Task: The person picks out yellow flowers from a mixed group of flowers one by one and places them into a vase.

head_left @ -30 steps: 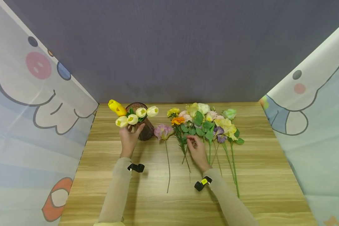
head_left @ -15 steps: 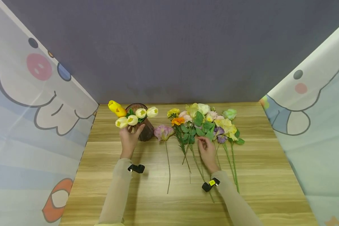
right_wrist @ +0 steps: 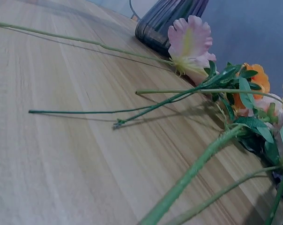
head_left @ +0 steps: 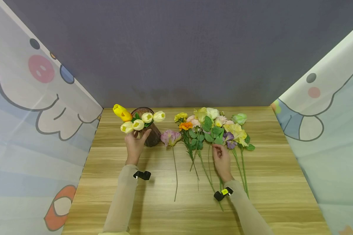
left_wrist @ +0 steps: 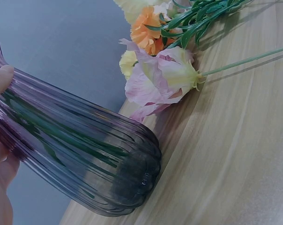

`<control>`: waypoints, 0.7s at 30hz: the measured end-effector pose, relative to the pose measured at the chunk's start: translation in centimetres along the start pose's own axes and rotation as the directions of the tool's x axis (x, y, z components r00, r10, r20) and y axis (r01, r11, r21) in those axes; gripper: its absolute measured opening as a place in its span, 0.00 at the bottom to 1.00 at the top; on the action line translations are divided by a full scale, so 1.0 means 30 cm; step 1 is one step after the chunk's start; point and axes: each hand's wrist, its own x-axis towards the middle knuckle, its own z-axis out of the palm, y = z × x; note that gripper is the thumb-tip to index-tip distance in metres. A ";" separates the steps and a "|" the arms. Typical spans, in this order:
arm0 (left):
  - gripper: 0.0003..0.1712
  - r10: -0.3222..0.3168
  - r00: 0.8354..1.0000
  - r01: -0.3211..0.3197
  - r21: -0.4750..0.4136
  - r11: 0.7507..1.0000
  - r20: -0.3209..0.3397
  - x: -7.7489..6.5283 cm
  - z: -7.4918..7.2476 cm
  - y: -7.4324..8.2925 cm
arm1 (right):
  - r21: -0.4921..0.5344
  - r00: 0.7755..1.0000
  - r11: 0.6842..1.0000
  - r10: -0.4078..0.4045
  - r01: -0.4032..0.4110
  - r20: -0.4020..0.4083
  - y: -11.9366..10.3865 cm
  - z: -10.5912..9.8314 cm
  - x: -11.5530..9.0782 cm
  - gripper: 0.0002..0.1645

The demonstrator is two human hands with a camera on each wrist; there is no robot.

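Note:
My left hand grips a ribbed, purplish glass vase, thumb on one side and fingers on the other. The vase leans to the left. Several cream tulips and yellow-orange ones stand in it, their green stems showing through the glass. Over the stems of the flower pile, my right hand has loosely bent fingers, the tips right at the green leaves; it is out of the right wrist view. Yellow ruffled flowers and a purple iris lie just beyond it.
A pink flower with a long stem lies between the vase and the pile. Orange and yellow carnations make up the pile's left side. A pale green bud lies at its right. A dark panel closes the table's back.
My right hand has moved to the right across the flower stems, uncovering a green stem to its left. The flowers stay where they were. My left hand and the vase have hardly moved.

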 end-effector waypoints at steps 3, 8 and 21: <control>0.35 0.000 1.000 0.000 -0.010 1.000 0.001 0.001 0.001 -0.004 | -0.011 1.000 1.000 0.004 -0.004 -0.018 0.008 -0.009 -0.002 0.09; 0.36 -0.005 1.000 0.005 -0.016 1.000 -0.002 0.001 0.001 -0.003 | 0.025 0.998 1.000 0.011 -0.009 -0.059 0.014 -0.019 -0.001 0.08; 0.36 -0.012 1.000 0.012 0.005 1.000 0.003 0.000 -0.002 0.002 | -0.088 0.991 0.993 0.069 -0.079 -0.114 0.023 -0.043 -0.002 0.09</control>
